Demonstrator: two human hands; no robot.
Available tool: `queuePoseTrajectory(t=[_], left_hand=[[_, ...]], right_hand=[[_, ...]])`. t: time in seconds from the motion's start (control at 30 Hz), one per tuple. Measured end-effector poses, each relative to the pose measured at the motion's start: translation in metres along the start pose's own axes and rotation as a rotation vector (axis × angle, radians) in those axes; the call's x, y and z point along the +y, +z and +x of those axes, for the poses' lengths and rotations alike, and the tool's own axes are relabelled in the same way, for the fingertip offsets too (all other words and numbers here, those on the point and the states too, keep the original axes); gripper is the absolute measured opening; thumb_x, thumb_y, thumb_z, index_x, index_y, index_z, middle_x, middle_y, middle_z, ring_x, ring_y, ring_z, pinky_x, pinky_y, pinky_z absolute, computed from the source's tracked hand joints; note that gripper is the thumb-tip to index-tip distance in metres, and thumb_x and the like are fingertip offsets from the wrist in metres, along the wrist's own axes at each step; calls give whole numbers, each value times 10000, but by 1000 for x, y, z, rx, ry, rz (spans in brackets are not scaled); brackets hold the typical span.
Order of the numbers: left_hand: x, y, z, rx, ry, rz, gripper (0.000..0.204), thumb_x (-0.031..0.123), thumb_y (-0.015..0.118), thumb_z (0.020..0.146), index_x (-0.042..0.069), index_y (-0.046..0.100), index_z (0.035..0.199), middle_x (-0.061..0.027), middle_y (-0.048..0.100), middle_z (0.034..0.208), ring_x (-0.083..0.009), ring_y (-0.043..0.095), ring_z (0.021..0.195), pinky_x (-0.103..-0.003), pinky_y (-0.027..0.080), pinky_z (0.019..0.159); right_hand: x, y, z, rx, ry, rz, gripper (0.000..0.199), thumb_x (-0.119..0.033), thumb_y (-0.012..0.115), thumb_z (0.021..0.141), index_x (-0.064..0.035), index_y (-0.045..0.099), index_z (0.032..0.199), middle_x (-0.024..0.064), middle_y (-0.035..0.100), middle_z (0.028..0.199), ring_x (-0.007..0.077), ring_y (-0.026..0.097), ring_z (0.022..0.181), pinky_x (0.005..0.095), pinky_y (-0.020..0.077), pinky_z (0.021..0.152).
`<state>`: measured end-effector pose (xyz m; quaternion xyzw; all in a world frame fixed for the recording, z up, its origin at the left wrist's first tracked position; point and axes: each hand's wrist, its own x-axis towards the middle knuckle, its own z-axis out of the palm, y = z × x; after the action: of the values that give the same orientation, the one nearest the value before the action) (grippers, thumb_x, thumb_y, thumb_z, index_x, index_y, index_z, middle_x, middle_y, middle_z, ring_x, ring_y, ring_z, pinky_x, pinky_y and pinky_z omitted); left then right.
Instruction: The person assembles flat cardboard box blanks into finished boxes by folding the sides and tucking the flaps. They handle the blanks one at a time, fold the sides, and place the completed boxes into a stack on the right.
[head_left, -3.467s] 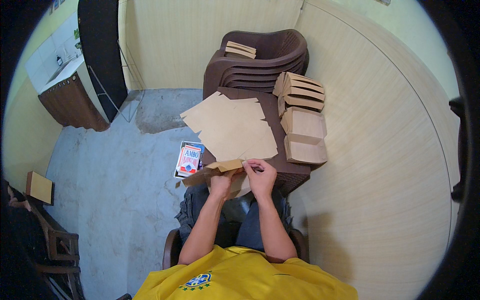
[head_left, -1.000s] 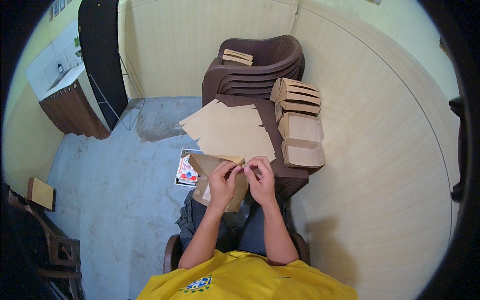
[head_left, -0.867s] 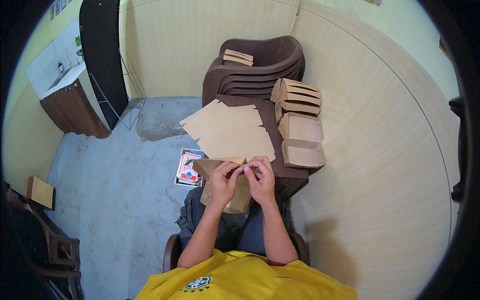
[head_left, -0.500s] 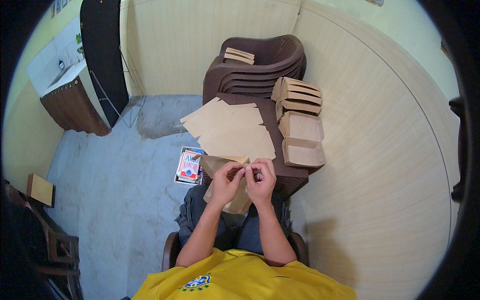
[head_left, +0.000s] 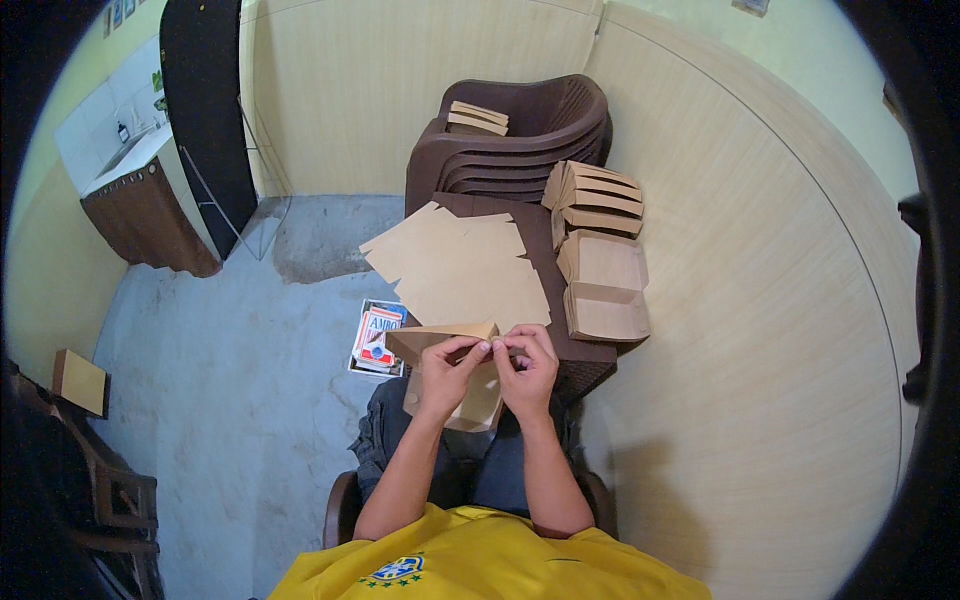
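Observation:
A partly folded brown cardboard box [head_left: 476,402] rests over my lap, its far wall standing up. My left hand [head_left: 449,372] pinches that wall near its right corner, thumb and fingers closed on the card. Right beside it, my right hand [head_left: 525,370] grips the same corner, the two thumbs almost touching. My fingers hide the corner itself. Just beyond the box, flat notched cardboard blanks [head_left: 462,262] lie overlapping on a brown table [head_left: 583,349].
Open folded boxes [head_left: 607,286] and a nested stack of boxes [head_left: 598,200] line the table's right edge. Stacked brown plastic chairs [head_left: 510,135] stand behind, with cardboard pieces [head_left: 478,118] on the seat. A white bin [head_left: 377,340] of packets sits on the floor at left.
The box's far wall has tilted up, showing more of its face and the inside of the box. Both hands stay at the corner, with slightly shifted fingers.

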<state>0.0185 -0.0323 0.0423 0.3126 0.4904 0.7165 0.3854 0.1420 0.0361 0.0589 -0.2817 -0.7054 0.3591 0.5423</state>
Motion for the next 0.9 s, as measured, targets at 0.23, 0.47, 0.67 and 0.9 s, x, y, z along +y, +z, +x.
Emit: queuePoseTrajectory(t=[0.23,0.47,0.67,0.9], left_hand=[[9,-5,-1,-3,4,65,190,93,828,982,-41,810,1115,-104,817,1048,-161,766,940,-304,625,877],[10,-7,-2,-28,-13,-7,196,89,826,979,-57,803,1107,-110,819,1042,-169,775,952,-305,626,887],[8,-9,-3,18,44,209,155,57,801,999,-48,799,1113,-86,802,1036,-142,755,979,-288,598,886],[2,2,-7,76,114,114,150,74,789,1015,-41,790,1110,-66,786,1037,-136,739,963,-289,588,895]], right_hand=[[-2,-16,7,-131,9,57,108,-9,847,884,-10,807,985,71,715,1064,142,699,895,274,566,717],[2,-20,6,-196,111,139,105,-27,847,907,9,817,1000,81,719,1093,152,711,941,271,568,766],[8,-21,8,-247,329,454,111,22,798,970,23,782,1080,93,687,1163,132,696,904,267,617,783],[-1,-19,11,-277,278,290,115,-34,827,954,-12,781,1057,65,684,1130,154,698,1031,296,635,816]])
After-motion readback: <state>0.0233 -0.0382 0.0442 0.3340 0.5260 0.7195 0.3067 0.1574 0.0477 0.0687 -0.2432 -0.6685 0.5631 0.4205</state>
